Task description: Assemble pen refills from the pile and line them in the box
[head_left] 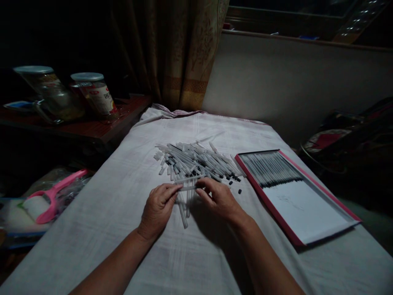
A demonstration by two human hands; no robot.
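My left hand point(160, 205) pinches one end of a clear pen barrel point(187, 189) between thumb and fingers, holding it level above the white cloth. At the barrel's right end, my right hand point(216, 198) has its thumb and curled fingers closed around the tip; any small part inside that pinch is hidden. Just beyond both hands spreads a pile of clear pen parts point(196, 157), mixed with black pieces. A few loose clear tubes point(183, 211) lie under the hands. Small black plugs point(240, 191) are scattered near the pile's right side.
To the right lies a shallow red-edged box point(319, 213) with a row of black-tipped pens point(270, 168) along its far part. Jars point(100, 96) and a glass mug point(58, 104) stand on a dark wooden table at left. A pink-handled item point(58, 196) rests lower left.
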